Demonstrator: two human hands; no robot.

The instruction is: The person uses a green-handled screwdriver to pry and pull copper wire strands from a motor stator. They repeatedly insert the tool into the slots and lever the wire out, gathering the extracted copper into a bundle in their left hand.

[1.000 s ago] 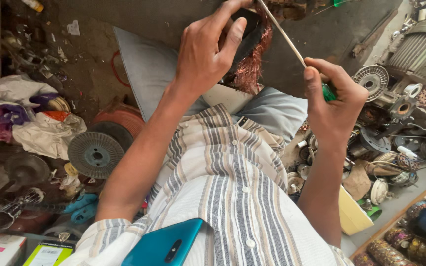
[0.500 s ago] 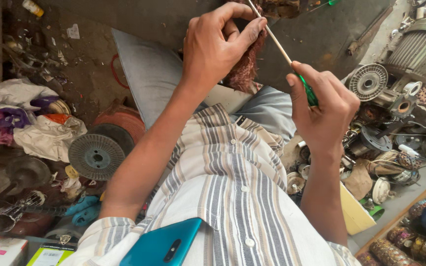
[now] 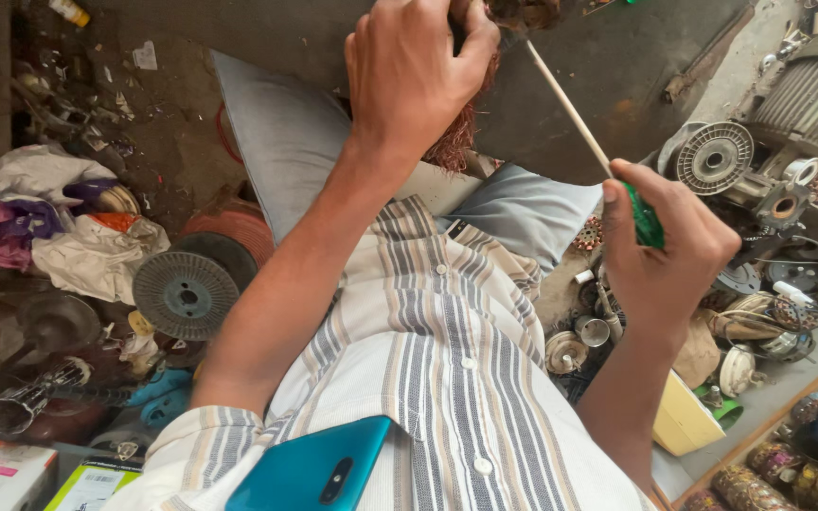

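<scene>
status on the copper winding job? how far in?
Done: cannot tell; the coil is mostly hidden at the top edge. In hand: left hand grips the copper winding, loose strands hanging below it; right hand holds a green-handled screwdriver, tip at the coil. Left: wire looks bunched in place, so probably plenty.

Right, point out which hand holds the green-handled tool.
The right hand grips the green-handled screwdriver by its handle; the left hand instead clasps the copper wire winding at the top.
</scene>
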